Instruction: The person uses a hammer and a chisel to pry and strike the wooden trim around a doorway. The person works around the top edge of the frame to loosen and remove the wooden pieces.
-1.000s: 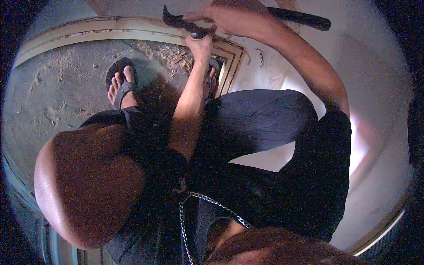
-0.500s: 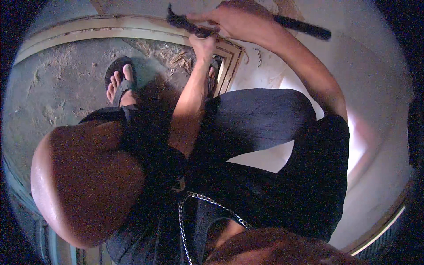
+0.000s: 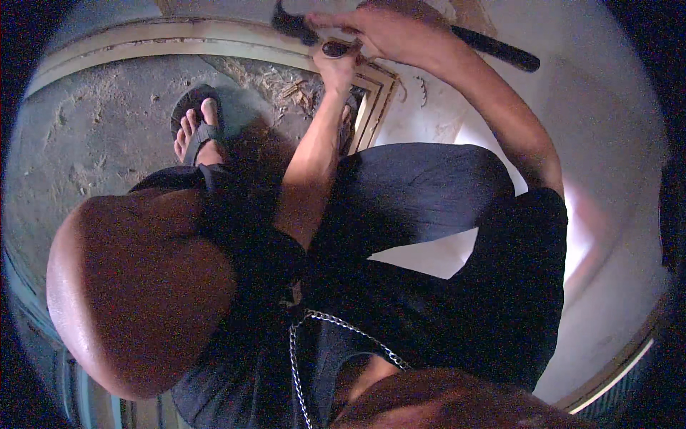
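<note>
My right hand (image 3: 400, 32) is wrapped round a claw hammer at the top of the view. The black head of the hammer (image 3: 291, 24) points left, and its black handle end sticks out to the right, past the wrist. Just below, my left hand (image 3: 337, 69) is closed round a chisel-like tool (image 3: 334, 48), whose dark round handle end faces up. The rest of that tool is hidden by the fist. This hand is at the corner of a pale wooden frame (image 3: 376, 80). A small gap parts hammer head and handle end.
Wood shavings (image 3: 291, 93) lie in a heap on the rough, dusty floor (image 3: 86, 121) inside the frame. My sandalled foot (image 3: 198, 129) stands there, with the other partly hidden behind my left forearm. A pale smooth surface (image 3: 607, 129) spreads on the right.
The hammer head has shifted slightly up, away from my left fist, uncovering the tool's round handle end. Both hands keep their grips, and the whole view has shifted slightly.
</note>
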`<state>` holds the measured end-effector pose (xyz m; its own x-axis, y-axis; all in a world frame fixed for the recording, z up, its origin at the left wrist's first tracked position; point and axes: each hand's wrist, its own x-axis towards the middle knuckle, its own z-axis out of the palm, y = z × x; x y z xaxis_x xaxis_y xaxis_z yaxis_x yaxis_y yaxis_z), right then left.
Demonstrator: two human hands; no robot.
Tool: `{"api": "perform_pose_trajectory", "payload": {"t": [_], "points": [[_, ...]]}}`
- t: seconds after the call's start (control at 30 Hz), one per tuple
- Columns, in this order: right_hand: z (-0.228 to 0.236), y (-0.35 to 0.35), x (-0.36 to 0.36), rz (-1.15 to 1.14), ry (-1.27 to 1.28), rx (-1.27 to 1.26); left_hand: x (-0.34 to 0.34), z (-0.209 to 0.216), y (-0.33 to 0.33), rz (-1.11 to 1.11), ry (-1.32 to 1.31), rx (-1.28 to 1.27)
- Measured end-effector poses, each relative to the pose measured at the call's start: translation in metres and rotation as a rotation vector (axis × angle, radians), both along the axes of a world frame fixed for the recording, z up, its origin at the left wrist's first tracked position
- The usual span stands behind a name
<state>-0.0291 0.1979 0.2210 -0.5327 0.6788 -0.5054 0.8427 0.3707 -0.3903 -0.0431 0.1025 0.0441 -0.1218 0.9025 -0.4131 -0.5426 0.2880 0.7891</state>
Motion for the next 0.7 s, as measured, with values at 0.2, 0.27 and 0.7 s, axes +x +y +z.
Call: {"api": "perform_pose_trajectory", "payload": {"t": [0.2, 0.27, 0.7], "points": [[0.037, 0.020, -0.032, -0.019, -0.475, -0.210, 0.011, -0.010, -0.003, -0.003, -0.051, -0.028], [0.049, 0.023, -0.034, -0.059, -0.461, -0.193, 0.014, -0.020, -0.007, -0.059, 0.009, 0.007], [0.064, 0.015, -0.018, 0.124, -0.514, -0.107, 0.000, 0.021, 0.002, -0.021, 0.024, -0.017]]}}
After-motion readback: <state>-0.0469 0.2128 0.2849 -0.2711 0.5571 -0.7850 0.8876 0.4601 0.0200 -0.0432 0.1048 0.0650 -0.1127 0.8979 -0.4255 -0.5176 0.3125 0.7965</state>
